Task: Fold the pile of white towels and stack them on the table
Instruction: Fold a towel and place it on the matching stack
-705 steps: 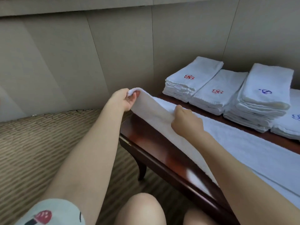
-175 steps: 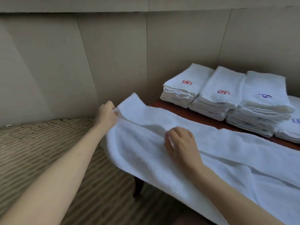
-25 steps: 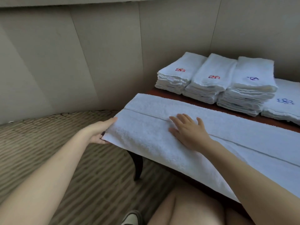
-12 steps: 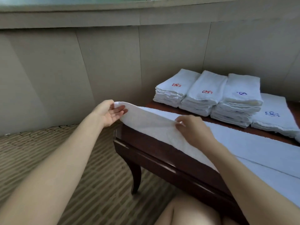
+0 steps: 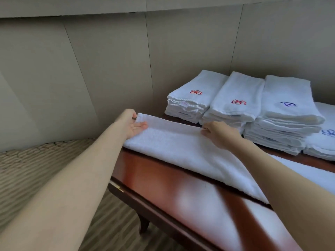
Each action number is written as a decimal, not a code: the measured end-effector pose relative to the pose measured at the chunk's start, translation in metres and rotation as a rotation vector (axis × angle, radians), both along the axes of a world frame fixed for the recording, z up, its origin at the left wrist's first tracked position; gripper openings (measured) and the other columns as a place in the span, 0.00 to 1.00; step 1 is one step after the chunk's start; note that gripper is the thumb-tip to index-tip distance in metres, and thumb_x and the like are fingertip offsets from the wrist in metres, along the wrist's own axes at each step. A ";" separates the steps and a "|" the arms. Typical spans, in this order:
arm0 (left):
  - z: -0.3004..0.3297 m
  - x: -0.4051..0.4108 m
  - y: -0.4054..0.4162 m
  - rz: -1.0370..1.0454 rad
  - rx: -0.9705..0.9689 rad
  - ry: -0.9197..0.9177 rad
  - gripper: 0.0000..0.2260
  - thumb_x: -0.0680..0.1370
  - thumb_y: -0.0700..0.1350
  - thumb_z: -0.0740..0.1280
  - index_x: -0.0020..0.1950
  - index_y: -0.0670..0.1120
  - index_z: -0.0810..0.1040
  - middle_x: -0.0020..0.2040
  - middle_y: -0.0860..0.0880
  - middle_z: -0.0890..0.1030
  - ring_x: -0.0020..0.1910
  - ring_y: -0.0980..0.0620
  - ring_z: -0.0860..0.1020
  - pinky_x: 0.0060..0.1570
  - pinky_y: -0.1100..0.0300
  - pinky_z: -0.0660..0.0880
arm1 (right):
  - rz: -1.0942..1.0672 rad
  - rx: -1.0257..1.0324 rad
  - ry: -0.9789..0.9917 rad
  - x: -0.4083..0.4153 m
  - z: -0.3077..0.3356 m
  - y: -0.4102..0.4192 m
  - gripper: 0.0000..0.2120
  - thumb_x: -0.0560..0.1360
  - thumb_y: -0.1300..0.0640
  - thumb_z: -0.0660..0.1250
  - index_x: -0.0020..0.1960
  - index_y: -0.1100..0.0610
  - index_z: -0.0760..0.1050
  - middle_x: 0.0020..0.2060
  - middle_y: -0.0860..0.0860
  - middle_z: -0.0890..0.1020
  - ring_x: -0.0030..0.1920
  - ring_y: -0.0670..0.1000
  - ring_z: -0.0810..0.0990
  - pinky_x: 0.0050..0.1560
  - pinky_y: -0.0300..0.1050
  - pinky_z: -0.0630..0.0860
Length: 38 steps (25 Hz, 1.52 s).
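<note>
Lengthwise fold in progress: the left hand point(image 5: 133, 125) pinches the towel point(image 5: 181, 147) at its end corner by the worktop's point(image 5: 172, 192) left edge; the right hand point(image 5: 220, 133) pinches its raised far edge. Stacks point(image 5: 235, 104) stand along the back edge. Next, probably laying this edge flat and even.

1. No words or numbers can be read anywhere from where I stand.
2. The leftmost stack of folded towels point(image 5: 190, 100) carries a red embroidered emblem point(image 5: 196, 92) on its top towel, a looping flower-like mark, not letters.
3. The second stack point(image 5: 233, 105) shows the same red emblem point(image 5: 238, 102).
4. The third stack point(image 5: 288, 109) has a blue emblem point(image 5: 288, 104).
5. The low stack at the right edge point(image 5: 324, 142) has another blue emblem point(image 5: 328, 132), partly cut off.
</note>
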<state>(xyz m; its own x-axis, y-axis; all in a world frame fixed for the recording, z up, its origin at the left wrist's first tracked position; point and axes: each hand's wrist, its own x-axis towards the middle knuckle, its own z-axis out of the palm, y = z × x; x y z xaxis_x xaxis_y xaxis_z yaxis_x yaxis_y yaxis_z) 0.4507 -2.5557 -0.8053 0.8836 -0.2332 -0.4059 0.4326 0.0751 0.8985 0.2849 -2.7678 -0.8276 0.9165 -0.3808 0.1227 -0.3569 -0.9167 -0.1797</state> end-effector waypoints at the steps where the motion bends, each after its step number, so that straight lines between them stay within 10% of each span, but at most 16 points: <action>1: -0.006 0.003 -0.002 0.008 0.009 0.008 0.07 0.74 0.35 0.54 0.49 0.35 0.70 0.49 0.35 0.76 0.38 0.42 0.80 0.38 0.54 0.80 | -0.005 0.033 0.011 0.001 -0.007 -0.003 0.09 0.81 0.54 0.56 0.46 0.56 0.72 0.47 0.53 0.78 0.49 0.56 0.75 0.39 0.45 0.65; 6: -0.024 0.003 -0.009 -0.003 0.088 -0.138 0.14 0.75 0.38 0.58 0.60 0.37 0.68 0.54 0.38 0.77 0.43 0.46 0.80 0.47 0.57 0.78 | -0.073 0.104 -0.036 -0.004 -0.019 -0.001 0.12 0.80 0.51 0.57 0.60 0.50 0.72 0.57 0.50 0.77 0.58 0.56 0.74 0.47 0.47 0.66; 13: -0.026 -0.081 -0.038 -0.764 1.184 -1.043 0.19 0.80 0.41 0.55 0.72 0.46 0.66 0.71 0.43 0.66 0.67 0.44 0.67 0.65 0.54 0.66 | -0.220 0.024 0.194 -0.115 0.005 -0.032 0.09 0.77 0.49 0.60 0.54 0.51 0.67 0.58 0.50 0.75 0.56 0.54 0.73 0.47 0.46 0.67; 22: 0.005 -0.259 -0.163 -1.191 0.920 -1.498 0.19 0.80 0.45 0.61 0.72 0.51 0.66 0.67 0.46 0.68 0.64 0.44 0.70 0.62 0.52 0.68 | -0.512 0.019 0.358 -0.331 0.020 -0.082 0.12 0.73 0.52 0.63 0.55 0.51 0.70 0.56 0.50 0.76 0.52 0.53 0.74 0.48 0.44 0.71; 26: -0.004 -0.280 -0.198 -1.112 0.980 -1.739 0.11 0.81 0.48 0.61 0.60 0.51 0.77 0.62 0.48 0.74 0.62 0.47 0.72 0.59 0.57 0.63 | -0.607 0.032 0.222 -0.373 0.020 -0.097 0.02 0.70 0.56 0.61 0.39 0.50 0.70 0.45 0.49 0.79 0.47 0.54 0.76 0.47 0.46 0.75; 31: 0.004 -0.256 -0.220 -1.060 0.785 -1.462 0.09 0.81 0.44 0.61 0.49 0.42 0.78 0.48 0.45 0.80 0.52 0.44 0.77 0.51 0.53 0.72 | -0.753 0.028 -0.061 -0.382 0.031 -0.132 0.13 0.73 0.60 0.60 0.30 0.55 0.65 0.33 0.52 0.73 0.39 0.56 0.73 0.36 0.44 0.67; 38: -0.034 -0.257 -0.249 -1.083 0.897 -1.436 0.07 0.82 0.46 0.56 0.46 0.49 0.70 0.55 0.47 0.78 0.57 0.45 0.74 0.55 0.52 0.68 | -0.840 0.153 -0.119 -0.380 -0.024 -0.166 0.11 0.77 0.56 0.56 0.57 0.56 0.70 0.55 0.55 0.78 0.57 0.60 0.74 0.48 0.51 0.67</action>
